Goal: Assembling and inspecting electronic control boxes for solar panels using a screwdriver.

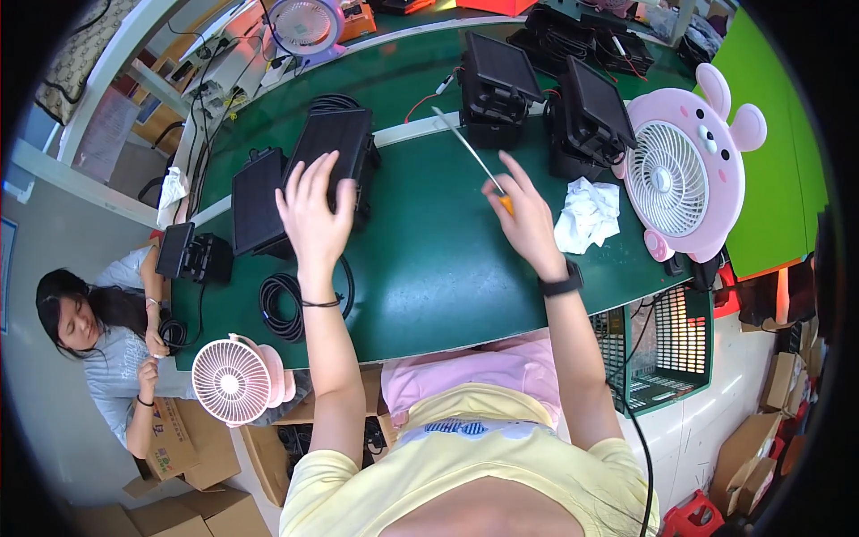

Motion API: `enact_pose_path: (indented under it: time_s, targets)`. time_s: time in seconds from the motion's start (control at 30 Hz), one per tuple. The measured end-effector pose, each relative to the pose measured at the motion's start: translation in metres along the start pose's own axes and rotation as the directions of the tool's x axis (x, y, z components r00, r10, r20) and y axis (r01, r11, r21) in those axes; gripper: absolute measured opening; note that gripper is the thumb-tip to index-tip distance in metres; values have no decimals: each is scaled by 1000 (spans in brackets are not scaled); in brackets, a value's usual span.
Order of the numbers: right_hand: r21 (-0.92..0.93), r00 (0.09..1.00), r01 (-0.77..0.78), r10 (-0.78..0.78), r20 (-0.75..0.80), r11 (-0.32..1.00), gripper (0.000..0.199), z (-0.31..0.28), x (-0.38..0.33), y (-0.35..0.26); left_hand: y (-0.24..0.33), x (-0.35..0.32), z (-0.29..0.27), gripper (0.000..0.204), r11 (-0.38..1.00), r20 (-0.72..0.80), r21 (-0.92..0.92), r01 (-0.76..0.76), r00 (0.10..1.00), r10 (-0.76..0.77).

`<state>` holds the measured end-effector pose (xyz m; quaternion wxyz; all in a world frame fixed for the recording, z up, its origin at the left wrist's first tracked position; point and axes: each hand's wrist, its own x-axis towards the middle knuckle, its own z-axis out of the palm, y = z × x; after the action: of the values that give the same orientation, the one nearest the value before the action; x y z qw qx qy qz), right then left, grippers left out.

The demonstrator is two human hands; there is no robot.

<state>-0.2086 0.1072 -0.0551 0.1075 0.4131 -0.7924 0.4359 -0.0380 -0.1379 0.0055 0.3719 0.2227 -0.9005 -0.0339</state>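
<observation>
My right hand (528,225) is closed round the yellow-orange handle of a screwdriver (466,145), whose long metal shaft points up and to the left over the green table (429,251). With fingers spread and nothing in them, my left hand (315,219) is raised in front of a black device with a flat panel (333,139). A second flat-panelled black device (259,201) stands just left of that hand. Beyond the screwdriver, two more black panelled devices (503,72) (601,106) stand on the table.
A coiled black cable (283,306) lies near the table's front edge. Crumpled white paper (589,215) and a pink animal-shaped fan (669,174) are at right. A small pink fan (230,383) is at front left. A co-worker (116,331) sits at left. A green crate (667,345) stands below.
</observation>
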Motion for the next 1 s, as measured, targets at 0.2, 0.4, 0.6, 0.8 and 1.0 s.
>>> enact_pose_path:
  time_s: [0.2, 0.4, 0.6, 0.8, 1.0]
  targets:
    - [-181, 995, 39, -21, 102, 983, 21, 38, 51, 33, -1, -8, 0, 63, 981, 188, 184, 59, 978, -94]
    - [-178, 995, 84, -93, -43, 980, 15, 45, 74, 30, -10, -13, 15, 59, 933, -92, 356, 49, 996, -17]
    - [-42, 989, 92, -96, -110, 995, 17, 27, 54, 14, -35, 0, 27, 58, 826, -221, 518, 223, 968, -122]
    - [69, 990, 117, -111, -90, 991, 19, 7, 2, -7, -40, 0, 19, 53, 840, -163, 514, 176, 981, -106]
    - [97, 994, 107, -108, -1, 989, 23, -16, -47, -17, -12, 4, 13, 47, 831, -94, 556, 13, 994, 48]
